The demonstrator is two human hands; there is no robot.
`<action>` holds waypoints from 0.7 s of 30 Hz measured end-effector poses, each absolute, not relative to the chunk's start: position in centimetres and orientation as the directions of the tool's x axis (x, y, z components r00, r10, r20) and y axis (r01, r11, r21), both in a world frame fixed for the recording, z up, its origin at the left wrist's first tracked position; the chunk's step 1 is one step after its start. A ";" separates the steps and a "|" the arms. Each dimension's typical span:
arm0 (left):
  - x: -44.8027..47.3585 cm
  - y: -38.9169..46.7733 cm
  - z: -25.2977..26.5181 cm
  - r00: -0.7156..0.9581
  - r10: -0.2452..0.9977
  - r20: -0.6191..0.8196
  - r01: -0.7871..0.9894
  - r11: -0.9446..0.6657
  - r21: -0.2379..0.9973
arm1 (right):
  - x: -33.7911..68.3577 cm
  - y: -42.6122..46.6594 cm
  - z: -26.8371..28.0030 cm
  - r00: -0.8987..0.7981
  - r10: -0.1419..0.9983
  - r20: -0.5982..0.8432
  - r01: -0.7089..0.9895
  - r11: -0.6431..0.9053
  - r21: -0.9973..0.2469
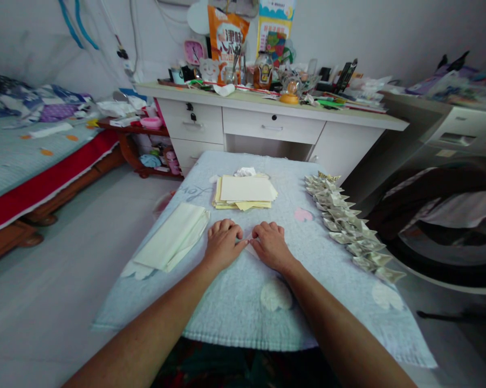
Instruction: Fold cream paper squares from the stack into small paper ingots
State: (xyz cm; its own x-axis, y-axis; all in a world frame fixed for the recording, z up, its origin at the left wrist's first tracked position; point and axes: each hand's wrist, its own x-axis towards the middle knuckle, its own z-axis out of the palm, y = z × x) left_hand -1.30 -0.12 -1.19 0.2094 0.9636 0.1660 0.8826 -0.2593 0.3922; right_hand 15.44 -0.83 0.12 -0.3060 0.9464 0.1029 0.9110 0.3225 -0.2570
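Note:
My left hand and my right hand meet at the middle of the cloth-covered table. Their fingers are curled, and the thumbs nearly touch over a small piece of pale folded paper, mostly hidden under them. Both hands press its edges down on the cloth. Just beyond them lies a stack of cream and yellow paper sheets, with a crumpled white paper behind it. Left of my left hand rests a folded pale green-white sheet bundle. Several folded paper shapes stand in rows along the right side.
A white desk crowded with jars, bags and small items stands behind the table. To the right is a front-loading washing machine with cloth in its door opening. A bed and a low red-brown shelf are at the left.

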 end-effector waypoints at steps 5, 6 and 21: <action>-1.3 0.0 -1.3 0.214 0.963 0.167 0.880 -0.264 0.395 | 15.5 -0.7 -0.2 -0.289 0.950 0.116 0.899 0.311 -0.307; -1.3 0.0 -1.4 0.215 0.961 0.171 0.877 -0.267 0.399 | 15.6 -0.7 -0.3 -0.286 0.950 0.121 0.894 0.310 -0.323; -0.7 -0.2 -1.0 0.216 0.961 0.176 0.889 -0.267 0.370 | 16.3 -0.5 -0.3 -0.246 0.963 0.111 0.918 0.269 -0.291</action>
